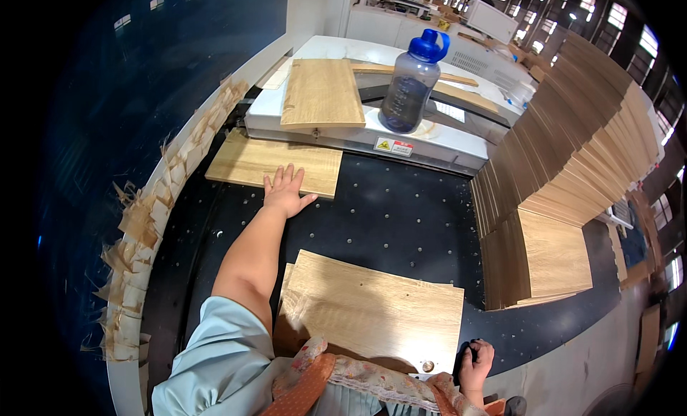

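My left hand lies flat with fingers spread on a wood-grain board. That board rests on the black table and its far edge runs under the white machine beam. At the lower right my right hand is curled at a small dark object near the table's edge, mostly hidden by the fingers. Close to my body lies a stack of light wood-grain boards, the top one with a round hole near its front edge. Another board sits on top of the beam.
A blue-capped water bottle stands on the white machine beam. Tall stacks of boards rise at the right. Ragged brown tape pieces line a pale edge on the left. The black table is dotted with small studs.
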{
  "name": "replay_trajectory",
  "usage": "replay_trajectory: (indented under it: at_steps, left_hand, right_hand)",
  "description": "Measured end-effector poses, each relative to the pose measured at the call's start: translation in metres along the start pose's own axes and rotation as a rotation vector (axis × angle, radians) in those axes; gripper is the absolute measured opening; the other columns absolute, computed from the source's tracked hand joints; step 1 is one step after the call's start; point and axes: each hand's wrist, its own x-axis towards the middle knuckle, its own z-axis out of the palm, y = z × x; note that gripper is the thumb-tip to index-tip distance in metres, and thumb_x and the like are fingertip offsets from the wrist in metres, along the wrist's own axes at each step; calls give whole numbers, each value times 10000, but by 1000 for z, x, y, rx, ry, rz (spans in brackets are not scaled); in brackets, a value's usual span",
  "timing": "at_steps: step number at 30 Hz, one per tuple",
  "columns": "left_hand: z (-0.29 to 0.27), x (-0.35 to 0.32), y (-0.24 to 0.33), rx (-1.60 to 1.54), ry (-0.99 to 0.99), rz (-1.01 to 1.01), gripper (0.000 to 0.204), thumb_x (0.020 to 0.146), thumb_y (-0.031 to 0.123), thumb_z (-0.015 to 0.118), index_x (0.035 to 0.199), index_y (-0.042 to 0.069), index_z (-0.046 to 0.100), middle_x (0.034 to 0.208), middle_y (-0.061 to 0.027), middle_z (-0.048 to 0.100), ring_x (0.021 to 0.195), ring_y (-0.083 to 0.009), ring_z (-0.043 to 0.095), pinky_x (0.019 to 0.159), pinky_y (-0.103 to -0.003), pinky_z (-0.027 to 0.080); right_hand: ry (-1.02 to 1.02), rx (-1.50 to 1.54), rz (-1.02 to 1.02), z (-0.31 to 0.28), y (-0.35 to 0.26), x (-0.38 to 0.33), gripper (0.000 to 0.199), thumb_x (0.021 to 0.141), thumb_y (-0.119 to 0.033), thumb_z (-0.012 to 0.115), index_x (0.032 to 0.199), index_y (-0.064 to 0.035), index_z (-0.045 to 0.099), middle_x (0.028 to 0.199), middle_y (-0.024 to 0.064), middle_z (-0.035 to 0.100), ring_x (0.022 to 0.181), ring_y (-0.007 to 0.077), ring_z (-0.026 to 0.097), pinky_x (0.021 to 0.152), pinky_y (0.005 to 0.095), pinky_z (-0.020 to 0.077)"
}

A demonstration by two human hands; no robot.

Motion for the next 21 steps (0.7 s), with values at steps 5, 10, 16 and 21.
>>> replay_trajectory:
  at_steps: [5,10,16,21]
  left_hand:
    - [-5,-3,7,16,-4,-2,815,822,611,499,1462,202,203,1539,-65,100,1419,-262,51,1120,-513,29]
    - [8,6,-4,72,-28,-24,838,817,642,481,1468,212,177,1542,-56,92,1419,-268,60,1110,-541,51]
    - [-18,-7,27,249,-91,134,705,831,472,593,1412,170,331,1527,-56,160,1402,-258,151,1067,-572,215]
    - [-3,-105,77,-247,-126,662,527,855,373,589,1238,18,514,1292,-192,504,1225,-327,454,1022,-388,359]
  right_hand:
    - [49,-31,-48,-2,1,-3,138,695,30,600,825,-9,572,889,178,576,888,358,547,806,419,441]
    - [85,-43,-48,3,0,4,140,704,-4,638,831,-14,579,876,174,596,859,368,558,794,419,446]
    - [150,0,-80,3,4,4,120,738,-76,648,834,-23,600,870,156,607,910,350,569,825,416,446]
    - [89,45,-23,-5,10,-2,182,771,-147,647,916,-37,628,937,138,626,963,323,575,859,404,431]
